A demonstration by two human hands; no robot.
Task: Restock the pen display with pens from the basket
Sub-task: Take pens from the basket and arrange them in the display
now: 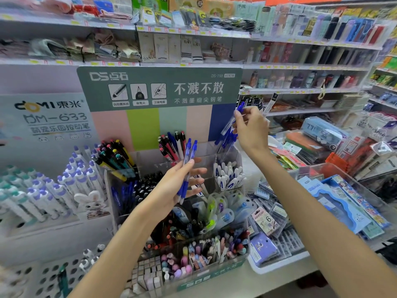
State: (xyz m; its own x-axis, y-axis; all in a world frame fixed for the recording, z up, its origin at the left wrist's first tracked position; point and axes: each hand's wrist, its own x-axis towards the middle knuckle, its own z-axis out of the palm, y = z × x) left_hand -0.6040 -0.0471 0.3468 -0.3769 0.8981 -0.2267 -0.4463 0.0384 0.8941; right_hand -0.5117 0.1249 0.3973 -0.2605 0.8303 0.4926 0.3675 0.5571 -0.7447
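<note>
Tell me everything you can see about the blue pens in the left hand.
The blue pens are two or three slim click pens with clear barrels, blue grips, clips and push buttons, apparently plastic. They stand nearly upright, buttons up, tilted slightly right, held between thumb and fingers of the left hand, in front of the clear pen display.

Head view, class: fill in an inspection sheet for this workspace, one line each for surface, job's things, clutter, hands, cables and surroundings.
Surface: white shelf carrying the clear pen display.
Job's things: blue pens stand in the display's top right slot; basket not seen.
Clutter: packets lie beside the display; white pens stand at left.
Hands: left hand holds two blue pens; right hand pinches a pen above the top right slot.
Cables: nothing seen.
Surroundings: shop shelves stocked with goods.
</note>
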